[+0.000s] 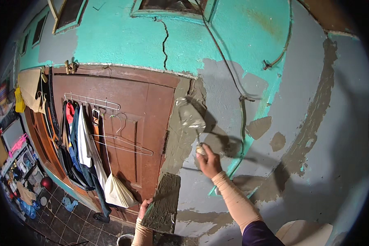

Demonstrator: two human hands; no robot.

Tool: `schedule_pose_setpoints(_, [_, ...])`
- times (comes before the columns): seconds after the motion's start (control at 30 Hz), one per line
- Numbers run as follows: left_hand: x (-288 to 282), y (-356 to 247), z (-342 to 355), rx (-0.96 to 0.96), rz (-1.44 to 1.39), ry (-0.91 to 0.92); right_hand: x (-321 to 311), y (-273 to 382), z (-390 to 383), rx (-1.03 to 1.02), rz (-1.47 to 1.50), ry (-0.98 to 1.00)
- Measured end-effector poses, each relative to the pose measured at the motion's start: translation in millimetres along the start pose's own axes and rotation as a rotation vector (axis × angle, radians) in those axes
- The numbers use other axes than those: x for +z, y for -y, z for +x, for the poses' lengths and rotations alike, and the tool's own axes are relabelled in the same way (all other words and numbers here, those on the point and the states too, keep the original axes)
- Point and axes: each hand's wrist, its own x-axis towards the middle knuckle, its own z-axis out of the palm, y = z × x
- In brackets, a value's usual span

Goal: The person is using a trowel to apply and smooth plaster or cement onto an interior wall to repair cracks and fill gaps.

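My right hand is raised against the wall and grips the handle of a metal trowel. The trowel's wet blade lies flat on a strip of fresh grey plaster just right of the door frame. Lower down, my left hand holds a flat board loaded with grey mortar, tilted up against the wall below the trowel. Both forearms wear beige sleeves.
A brown wooden door stands left of the plaster, with a wire rack, hangers and hanging clothes on it. A cable runs down the teal and grey wall. A bucket rim shows on the tiled floor below. Shelves with clutter fill the far left.
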Motion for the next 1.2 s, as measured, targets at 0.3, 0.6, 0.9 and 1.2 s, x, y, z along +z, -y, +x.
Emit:
schedule_pose_setpoints(0.3, [-20,0,8,0.016,-0.011,0.011,-10,-15,66,-0.252,-0.187,-0.068])
schedule_pose_setpoints(0.6, [-11,8,4,-0.007,-0.026,-0.006,-33,8,110,-0.126,-0.056,-0.226])
schedule_pose_setpoints(0.9, [-10,6,-2,-0.011,-0.009,-0.037,-22,1,58,-0.174,-0.119,-0.217])
schedule_pose_setpoints(1.2, [-18,13,12,0.036,0.047,0.011,-39,3,118,-0.205,-0.155,-0.237])
